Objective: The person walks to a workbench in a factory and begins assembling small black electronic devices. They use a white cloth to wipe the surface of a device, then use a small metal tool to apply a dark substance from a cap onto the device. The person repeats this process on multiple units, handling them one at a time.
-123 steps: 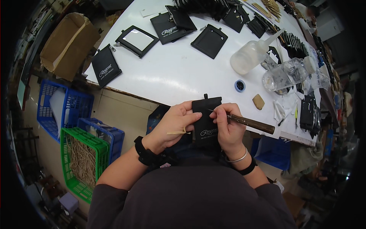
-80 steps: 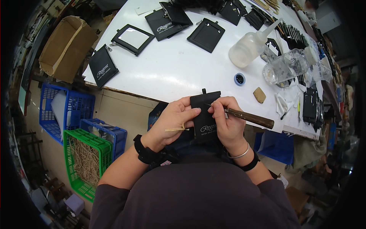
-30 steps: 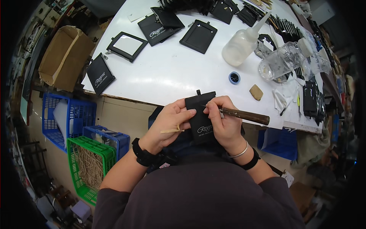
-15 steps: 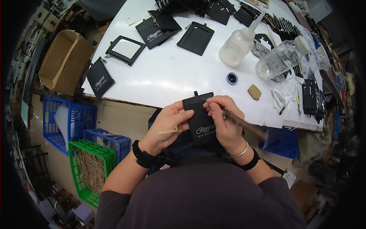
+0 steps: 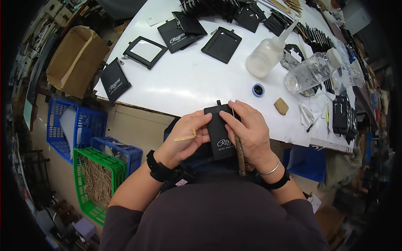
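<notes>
one left hand [image 5: 186, 134] and one right hand [image 5: 253, 131]; one held wallet [image 5: 217, 129]; one wooden-handled tool [image 5: 240, 154]; one tan strip [image 5: 184, 138]; two black wristbands [image 5: 158, 167], one on each wrist; one silvery bracelet [image 5: 270, 168]; one white table [image 5: 180, 79]; three loose wallets [image 5: 222, 46] lying singly on it, plus at least two overlapping wallets [image 5: 175, 37]; one heap of black pieces [image 5: 209, 9], too tangled to count; one squeeze bottle [image 5: 264, 58]; one clear bottle [image 5: 309, 74]; one small round pot [image 5: 258, 90]; one tan block [image 5: 281, 106]; one cardboard box [image 5: 75, 60]; one green crate [image 5: 120, 169]; two blue crates [image 5: 90, 125] at the left; one blue bin [image 5: 307, 164] at the right
</notes>
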### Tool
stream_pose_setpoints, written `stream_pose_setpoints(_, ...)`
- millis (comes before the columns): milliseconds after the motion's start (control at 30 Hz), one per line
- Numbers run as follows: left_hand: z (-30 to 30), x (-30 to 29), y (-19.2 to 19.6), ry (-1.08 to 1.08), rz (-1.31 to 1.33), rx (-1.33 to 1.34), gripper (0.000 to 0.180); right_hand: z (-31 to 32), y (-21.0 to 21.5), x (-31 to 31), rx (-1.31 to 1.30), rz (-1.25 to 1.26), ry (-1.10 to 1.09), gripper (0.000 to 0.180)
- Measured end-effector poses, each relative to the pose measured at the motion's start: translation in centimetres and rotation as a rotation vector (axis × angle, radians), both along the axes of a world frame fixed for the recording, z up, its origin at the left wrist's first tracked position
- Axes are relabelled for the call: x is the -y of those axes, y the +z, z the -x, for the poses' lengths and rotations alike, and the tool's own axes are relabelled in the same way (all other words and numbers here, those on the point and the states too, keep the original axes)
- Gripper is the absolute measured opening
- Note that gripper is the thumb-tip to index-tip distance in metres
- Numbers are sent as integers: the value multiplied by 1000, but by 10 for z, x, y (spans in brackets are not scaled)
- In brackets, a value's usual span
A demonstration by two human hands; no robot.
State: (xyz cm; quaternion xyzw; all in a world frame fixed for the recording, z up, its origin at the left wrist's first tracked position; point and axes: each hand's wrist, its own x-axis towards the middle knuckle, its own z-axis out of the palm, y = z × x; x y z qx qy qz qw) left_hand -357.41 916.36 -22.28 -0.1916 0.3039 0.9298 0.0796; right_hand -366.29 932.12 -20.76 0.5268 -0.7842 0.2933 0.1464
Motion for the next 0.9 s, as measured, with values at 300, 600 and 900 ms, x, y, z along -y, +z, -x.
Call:
stream_pose_setpoints(300,-1,-1,1,-5,16,15,25,1,9,-5,74,102,-86,38)
stream_pose_setpoints(600,-2,1,-2,-18,22,5,24,1,5,-25,485,409,-123,20)
stream_pose_setpoints(900,-2,1,2,-14,9,-8,24,3,9,-35,987,443,-119,19)
